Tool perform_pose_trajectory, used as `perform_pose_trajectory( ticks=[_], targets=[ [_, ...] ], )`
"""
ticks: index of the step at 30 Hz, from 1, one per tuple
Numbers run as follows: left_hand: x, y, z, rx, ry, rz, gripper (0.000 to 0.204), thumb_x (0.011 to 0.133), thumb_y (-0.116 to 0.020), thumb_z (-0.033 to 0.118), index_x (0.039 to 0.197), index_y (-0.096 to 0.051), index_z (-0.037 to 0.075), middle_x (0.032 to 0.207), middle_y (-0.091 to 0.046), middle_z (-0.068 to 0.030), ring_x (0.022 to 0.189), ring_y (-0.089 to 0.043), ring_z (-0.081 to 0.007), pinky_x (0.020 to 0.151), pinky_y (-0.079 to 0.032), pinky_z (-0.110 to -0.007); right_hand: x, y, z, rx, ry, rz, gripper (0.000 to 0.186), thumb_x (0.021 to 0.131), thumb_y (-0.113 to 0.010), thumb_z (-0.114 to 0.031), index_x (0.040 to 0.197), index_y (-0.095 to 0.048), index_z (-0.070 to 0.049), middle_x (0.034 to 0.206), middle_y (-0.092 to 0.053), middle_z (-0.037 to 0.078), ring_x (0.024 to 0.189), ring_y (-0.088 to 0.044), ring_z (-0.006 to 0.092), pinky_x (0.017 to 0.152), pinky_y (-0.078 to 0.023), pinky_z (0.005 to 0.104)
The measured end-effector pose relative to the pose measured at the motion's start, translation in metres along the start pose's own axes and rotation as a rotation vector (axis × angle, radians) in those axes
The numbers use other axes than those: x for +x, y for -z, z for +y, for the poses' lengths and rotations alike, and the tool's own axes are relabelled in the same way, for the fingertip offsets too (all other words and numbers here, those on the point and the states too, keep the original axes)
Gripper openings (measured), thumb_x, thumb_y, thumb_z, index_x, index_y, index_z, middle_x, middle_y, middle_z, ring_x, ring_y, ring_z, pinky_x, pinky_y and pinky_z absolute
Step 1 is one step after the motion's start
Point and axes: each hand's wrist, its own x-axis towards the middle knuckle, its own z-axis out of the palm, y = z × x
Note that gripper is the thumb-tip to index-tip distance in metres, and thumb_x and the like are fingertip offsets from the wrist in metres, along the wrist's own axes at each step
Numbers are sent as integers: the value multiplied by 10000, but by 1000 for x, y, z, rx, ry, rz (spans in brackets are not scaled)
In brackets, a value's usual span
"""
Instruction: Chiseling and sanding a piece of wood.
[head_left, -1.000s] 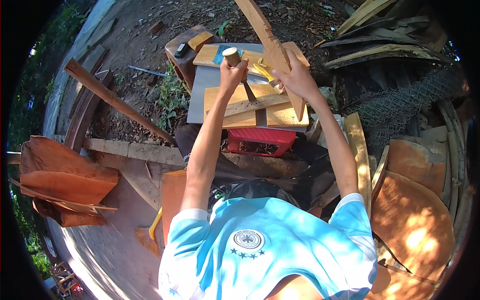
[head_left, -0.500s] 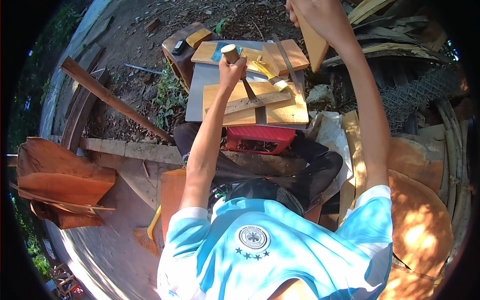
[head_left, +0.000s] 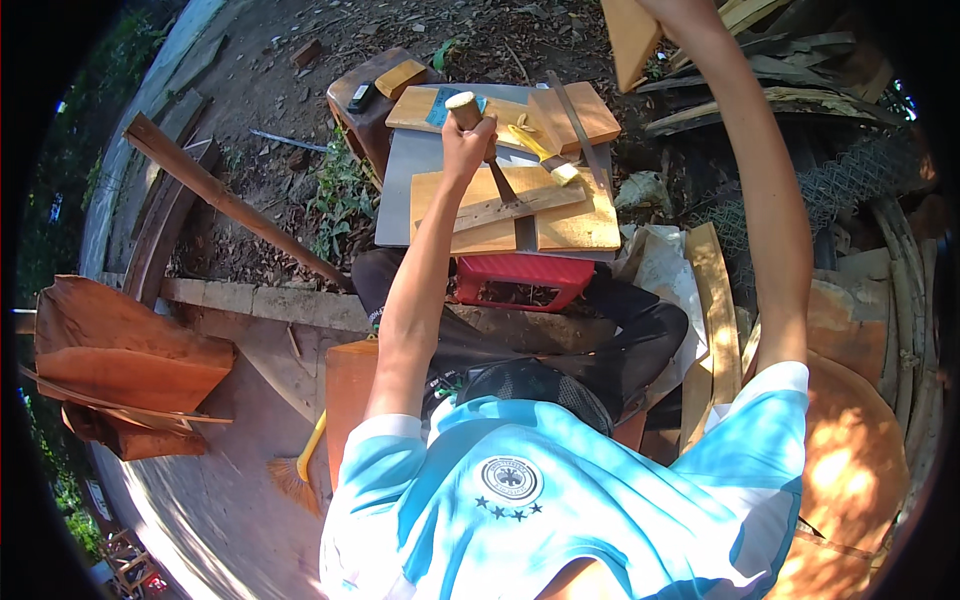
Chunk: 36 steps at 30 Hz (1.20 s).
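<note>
Left hand (head_left: pixel 468 148) grips chisel (head_left: pixel 501 183), tilted, tip at strip (head_left: pixel 555 196) on board (head_left: pixel 590 230). Right hand (head_left: pixel 672 8), cut by top edge, apparently holds bat (head_left: pixel 628 45) raised. Risk: off-centre blow could glance onto knuckles; strip, apparently loose, could skid under chisel.

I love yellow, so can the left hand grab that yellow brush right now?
Probably not while full: the left hand is wrapped around the chisel, though the yellow brush lies uncovered nearby.
</note>
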Motion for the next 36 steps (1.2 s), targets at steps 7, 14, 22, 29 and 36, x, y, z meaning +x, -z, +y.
perform_pose_trajectory(
  ticks=[7, 14, 22, 29, 36],
  targets=[
    [8, -17, -2, -44, -59, -44, 189, 733, -622, 69, 795, -445, 46, 609, -537, -29, 533, -539, -105, 484, -435, -247, -73, -29, 78, -461, -126, -620, 528, 800, -537, -156, 1296, -358, -121, 786, -629, 147, 568, -609, 184, 459, -506, 301],
    [10, -36, -1, -94, 13, -78, 218, 731, -636, 72, 808, -434, 47, 628, -544, -44, 509, -540, -115, 460, -435, -257, -13, 54, 6, -216, 124, -85, 612, 884, -504, -113, 1395, -169, -153, 915, -564, 124, 579, -559, 137, 514, -497, 280],
    [4, -12, -5, -37, 31, -57, 190, 715, -610, 51, 804, -442, 41, 632, -545, -48, 549, -556, -131, 497, -452, -267, -65, -16, 71, -462, -139, -683, 523, 782, -546, -146, 1280, -388, -108, 819, -616, 184, 537, -605, 245, 501, -517, 317],
    [7, -15, -6, -29, 36, -56, 177, 727, -608, 73, 805, -453, 40, 640, -560, -54, 556, -560, -133, 511, -450, -264, -24, 19, 4, 5, 108, 5, 621, 878, -509, -106, 1395, -168, -146, 1009, -556, 158, 568, -562, 145, 521, -498, 288],
    [14, -5, -5, 17, 67, -85, 137, 742, -602, 72, 802, -485, 34, 641, -574, -50, 544, -557, -128, 500, -441, -254, -102, -30, 119, -78, -432, -686, 696, 815, -554, -128, 1393, -176, -209, 855, -614, 163, 542, -598, 150, 438, -496, 262]
  ],
)
